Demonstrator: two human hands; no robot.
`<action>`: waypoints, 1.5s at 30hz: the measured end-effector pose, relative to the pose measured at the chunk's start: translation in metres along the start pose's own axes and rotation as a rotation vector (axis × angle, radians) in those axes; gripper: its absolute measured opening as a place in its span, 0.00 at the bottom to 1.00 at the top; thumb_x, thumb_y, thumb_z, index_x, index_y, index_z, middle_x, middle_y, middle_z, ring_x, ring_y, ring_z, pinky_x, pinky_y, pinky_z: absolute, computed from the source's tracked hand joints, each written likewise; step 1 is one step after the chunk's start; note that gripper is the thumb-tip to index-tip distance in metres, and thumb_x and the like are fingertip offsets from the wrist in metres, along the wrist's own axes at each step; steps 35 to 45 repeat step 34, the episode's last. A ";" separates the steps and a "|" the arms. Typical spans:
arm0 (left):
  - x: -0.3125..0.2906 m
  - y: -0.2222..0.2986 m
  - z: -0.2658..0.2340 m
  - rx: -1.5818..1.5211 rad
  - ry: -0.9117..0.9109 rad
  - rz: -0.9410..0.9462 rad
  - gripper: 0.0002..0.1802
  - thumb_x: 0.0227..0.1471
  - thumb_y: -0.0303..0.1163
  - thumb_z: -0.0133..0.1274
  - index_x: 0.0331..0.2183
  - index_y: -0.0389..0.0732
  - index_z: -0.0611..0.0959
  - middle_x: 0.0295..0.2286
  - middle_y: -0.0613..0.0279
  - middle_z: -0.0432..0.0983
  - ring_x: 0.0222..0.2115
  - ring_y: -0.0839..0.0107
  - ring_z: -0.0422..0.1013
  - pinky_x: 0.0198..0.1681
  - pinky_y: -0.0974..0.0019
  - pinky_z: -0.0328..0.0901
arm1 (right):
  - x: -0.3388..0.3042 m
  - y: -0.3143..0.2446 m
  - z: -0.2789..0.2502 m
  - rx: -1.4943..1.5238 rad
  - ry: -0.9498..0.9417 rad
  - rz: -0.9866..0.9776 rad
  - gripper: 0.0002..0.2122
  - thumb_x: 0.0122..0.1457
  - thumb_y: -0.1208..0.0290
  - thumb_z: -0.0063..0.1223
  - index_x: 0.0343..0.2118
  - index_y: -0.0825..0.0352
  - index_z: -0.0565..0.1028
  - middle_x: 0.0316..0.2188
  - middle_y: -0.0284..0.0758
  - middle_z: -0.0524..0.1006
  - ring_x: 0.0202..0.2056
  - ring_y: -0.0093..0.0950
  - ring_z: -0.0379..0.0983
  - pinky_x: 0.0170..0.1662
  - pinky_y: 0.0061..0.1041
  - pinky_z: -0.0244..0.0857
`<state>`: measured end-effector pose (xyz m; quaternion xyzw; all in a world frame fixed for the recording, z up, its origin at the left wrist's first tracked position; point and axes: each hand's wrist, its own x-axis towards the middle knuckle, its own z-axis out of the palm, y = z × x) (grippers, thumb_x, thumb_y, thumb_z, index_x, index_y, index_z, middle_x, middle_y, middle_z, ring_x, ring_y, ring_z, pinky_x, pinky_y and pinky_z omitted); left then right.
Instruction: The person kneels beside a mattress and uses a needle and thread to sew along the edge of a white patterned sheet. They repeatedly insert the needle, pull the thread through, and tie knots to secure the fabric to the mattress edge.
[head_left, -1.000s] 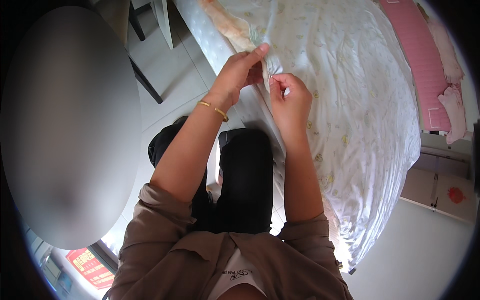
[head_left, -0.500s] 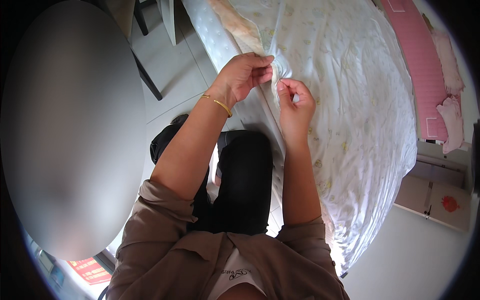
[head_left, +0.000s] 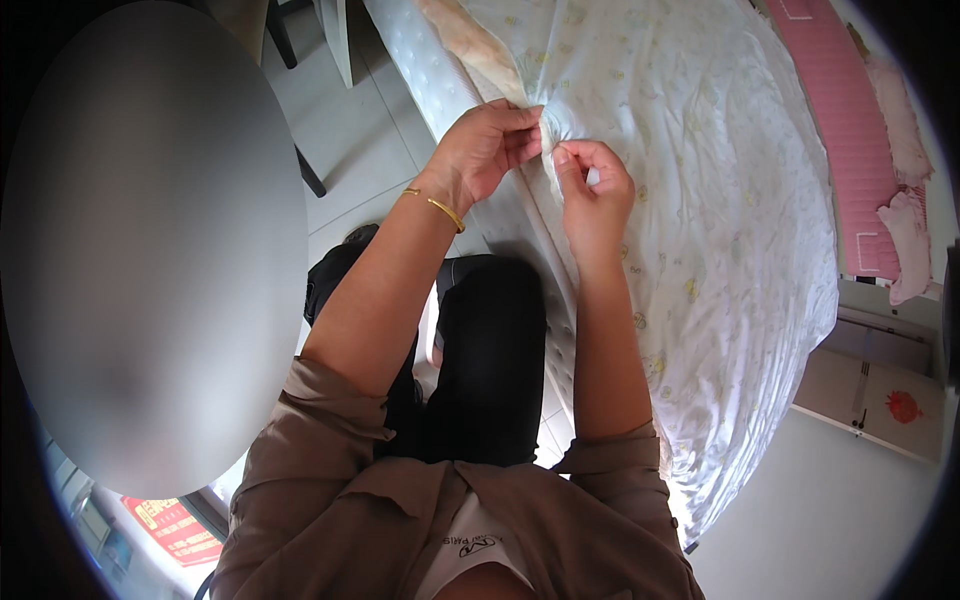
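Observation:
A thin white quilt (head_left: pixel 700 220) with a small yellowish print and a peach underside (head_left: pixel 475 45) is spread over a mattress (head_left: pixel 405 45). My left hand (head_left: pixel 490 145), a gold bangle on its wrist, pinches the quilt's gathered edge between thumb and fingers. Just to the right and slightly lower, my right hand (head_left: pixel 598 190) grips the same edge between thumb and forefinger. A short bunched strip of the edge runs between the two hands, with wrinkles fanning out from it. Whatever lies inside the fold is hidden by my fingers.
My knees (head_left: pixel 490 350) are beside the mattress's side. Pale floor tiles (head_left: pixel 370 130) and dark furniture legs (head_left: pixel 310 172) lie to the left. A pink padded panel (head_left: pixel 835 130) stands past the bed, near a pale cabinet (head_left: pixel 865 400). A blurred grey oval covers the far left.
Both hands keep their pinch on the quilt's edge. My right hand has shifted slightly up, closer to the left; the left hand has barely moved.

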<state>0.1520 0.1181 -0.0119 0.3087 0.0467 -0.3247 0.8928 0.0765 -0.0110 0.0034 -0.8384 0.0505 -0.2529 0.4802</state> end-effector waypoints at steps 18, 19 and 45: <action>0.001 -0.015 -0.003 -0.185 -0.073 -0.020 0.03 0.55 0.25 0.50 0.33 0.38 0.73 0.31 0.63 0.73 0.30 0.73 0.71 0.37 0.71 0.68 | 0.010 0.006 0.014 0.161 0.062 0.016 0.08 0.66 0.68 0.42 0.32 0.65 0.69 0.25 0.25 0.68 0.24 0.13 0.58 0.25 0.15 0.54; 0.000 -0.016 -0.002 -0.185 -0.071 -0.013 0.03 0.55 0.25 0.50 0.33 0.38 0.73 0.32 0.63 0.73 0.30 0.74 0.71 0.37 0.71 0.68 | 0.011 0.005 0.013 0.203 0.060 0.073 0.08 0.66 0.68 0.41 0.32 0.65 0.68 0.24 0.25 0.67 0.23 0.12 0.57 0.24 0.15 0.53; -0.003 -0.026 0.001 -0.202 -0.045 0.014 0.04 0.54 0.26 0.52 0.32 0.40 0.72 0.32 0.65 0.72 0.31 0.74 0.71 0.39 0.70 0.69 | 0.008 0.008 0.018 0.194 0.113 0.068 0.07 0.66 0.68 0.41 0.34 0.64 0.69 0.30 0.27 0.68 0.32 0.16 0.61 0.37 0.15 0.59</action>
